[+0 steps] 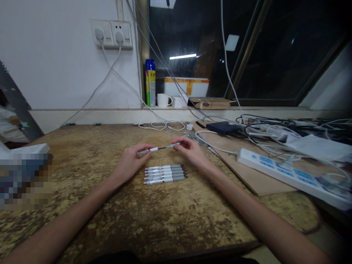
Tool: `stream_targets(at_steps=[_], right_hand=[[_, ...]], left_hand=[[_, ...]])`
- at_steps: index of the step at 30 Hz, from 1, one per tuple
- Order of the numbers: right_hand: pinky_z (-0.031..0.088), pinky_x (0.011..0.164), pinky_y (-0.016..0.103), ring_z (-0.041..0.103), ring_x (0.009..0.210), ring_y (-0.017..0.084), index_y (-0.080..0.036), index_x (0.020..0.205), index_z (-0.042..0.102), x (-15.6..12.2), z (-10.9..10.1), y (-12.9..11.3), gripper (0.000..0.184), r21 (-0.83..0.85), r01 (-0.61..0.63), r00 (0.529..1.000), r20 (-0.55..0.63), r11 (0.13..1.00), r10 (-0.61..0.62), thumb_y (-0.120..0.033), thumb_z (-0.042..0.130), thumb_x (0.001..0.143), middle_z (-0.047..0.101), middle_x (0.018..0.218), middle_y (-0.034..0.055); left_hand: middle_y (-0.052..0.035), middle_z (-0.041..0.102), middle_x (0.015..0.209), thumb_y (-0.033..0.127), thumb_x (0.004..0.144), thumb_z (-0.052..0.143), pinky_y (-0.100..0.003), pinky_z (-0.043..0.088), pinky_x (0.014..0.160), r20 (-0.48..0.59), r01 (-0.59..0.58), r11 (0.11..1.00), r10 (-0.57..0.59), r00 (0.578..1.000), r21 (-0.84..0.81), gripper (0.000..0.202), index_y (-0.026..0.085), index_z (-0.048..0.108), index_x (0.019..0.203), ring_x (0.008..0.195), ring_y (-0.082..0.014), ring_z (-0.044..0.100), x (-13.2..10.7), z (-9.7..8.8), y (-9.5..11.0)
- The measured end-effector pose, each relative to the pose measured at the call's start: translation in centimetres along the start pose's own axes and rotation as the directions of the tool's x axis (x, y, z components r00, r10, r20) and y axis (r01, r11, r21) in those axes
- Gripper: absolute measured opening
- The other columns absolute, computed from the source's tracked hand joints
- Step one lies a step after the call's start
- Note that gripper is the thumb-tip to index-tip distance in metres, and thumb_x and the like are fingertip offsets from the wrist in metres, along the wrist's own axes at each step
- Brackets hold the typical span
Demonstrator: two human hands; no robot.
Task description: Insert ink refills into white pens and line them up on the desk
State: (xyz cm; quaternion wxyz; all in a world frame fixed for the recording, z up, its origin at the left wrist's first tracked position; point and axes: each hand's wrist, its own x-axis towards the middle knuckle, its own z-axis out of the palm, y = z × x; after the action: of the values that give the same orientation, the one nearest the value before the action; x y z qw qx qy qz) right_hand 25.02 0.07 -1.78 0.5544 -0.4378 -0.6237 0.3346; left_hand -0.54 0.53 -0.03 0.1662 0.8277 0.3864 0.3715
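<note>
A pen in two parts is held above the table, with its thin dark refill (162,148) showing across the gap. My left hand (132,158) is closed on the white and clear pen barrel (153,149). Between the thumb and fingers of my right hand (191,150) is the grey grip section (172,145) at the refill's other end. Just nearer to me, several white and grey pens (165,174) lie side by side in a row, their dark tips to the right. Behind my right hand sits a crinkled clear plastic bag (196,138), partly hidden by it.
The worn wooden table (143,220) carries a brown board (247,179) on the right, with a white power strip (288,172) and tangled cables. A dark flat box (224,127) lies behind. On the sill stand a spray can (150,83) and a white mug (163,100).
</note>
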Motion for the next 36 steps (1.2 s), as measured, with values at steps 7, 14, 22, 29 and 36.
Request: stream_targets(at_steps=[7, 14, 22, 29, 36], right_hand=[[0.048, 0.075, 0.031, 0.064, 0.081, 0.017, -0.02, 0.095, 0.076, -0.4, 0.6, -0.2, 0.019, 0.0, 0.052, 0.992, 0.117, 0.999, -0.052, -0.032, 0.073, 0.082, 0.075, 0.094, 0.0039], [0.05, 0.075, 0.031, 0.064, 0.079, 0.016, -0.02, 0.097, 0.073, -0.6, 0.8, -0.3, 0.019, 0.028, 0.059, 0.986, 0.156, 0.998, -0.062, -0.033, 0.074, 0.083, 0.073, 0.092, 0.0034], [0.044, 0.053, 0.027, 0.056, 0.052, 0.013, -0.02, 0.1, 0.066, -0.9, 1.1, 0.0, 0.03, 0.097, -0.074, 0.976, 0.21, 0.993, 0.053, -0.049, 0.066, 0.091, 0.065, 0.065, -0.0018], [0.046, 0.063, 0.028, 0.059, 0.064, 0.014, -0.02, 0.106, 0.068, -1.1, 1.0, -0.6, 0.021, 0.023, -0.022, 0.968, 0.249, 1.0, 0.016, -0.035, 0.062, 0.092, 0.066, 0.074, -0.0006], [0.04, 0.053, 0.027, 0.052, 0.052, 0.014, -0.02, 0.112, 0.065, -1.2, 1.2, -0.6, 0.032, 0.052, -0.099, 0.95, 0.304, 0.994, 0.078, -0.047, 0.055, 0.096, 0.062, 0.062, -0.0026]], left_hand=[[-0.0022, 0.077, 0.12, 0.029, 0.098, 0.061, -0.037, 0.052, 0.103, 0.04, 0.002, 0.997, 0.001, 0.999, -0.083, 0.025, 0.025, 0.076, 0.118, 0.112, -0.0219, 0.07, -0.1, 0.4, 0.2], [-0.0024, 0.077, 0.121, 0.031, 0.098, 0.061, -0.038, 0.05, 0.105, 0.065, 0.001, 0.996, 0.005, 0.998, -0.091, 0.026, 0.026, 0.076, 0.119, 0.114, -0.0229, 0.07, -0.2, 0.3, 0.6], [-0.0026, 0.077, 0.123, 0.03, 0.099, 0.059, -0.039, 0.051, 0.105, 0.124, -0.055, 0.994, 0.067, 0.99, -0.094, 0.026, 0.026, 0.075, 0.119, 0.113, -0.0227, 0.07, -0.4, 0.1, 1.7], [-0.0031, 0.076, 0.123, 0.031, 0.099, 0.059, -0.04, 0.05, 0.106, 0.107, -0.044, 0.995, 0.053, 0.993, -0.086, 0.026, 0.027, 0.075, 0.12, 0.115, -0.0237, 0.07, -0.3, 0.2, 1.4], [-0.0032, 0.077, 0.122, 0.03, 0.099, 0.06, -0.039, 0.05, 0.105, 0.114, -0.064, 0.994, 0.075, 0.991, -0.092, 0.025, 0.025, 0.075, 0.119, 0.114, -0.0229, 0.07, -0.4, 0.3, 1.5]])
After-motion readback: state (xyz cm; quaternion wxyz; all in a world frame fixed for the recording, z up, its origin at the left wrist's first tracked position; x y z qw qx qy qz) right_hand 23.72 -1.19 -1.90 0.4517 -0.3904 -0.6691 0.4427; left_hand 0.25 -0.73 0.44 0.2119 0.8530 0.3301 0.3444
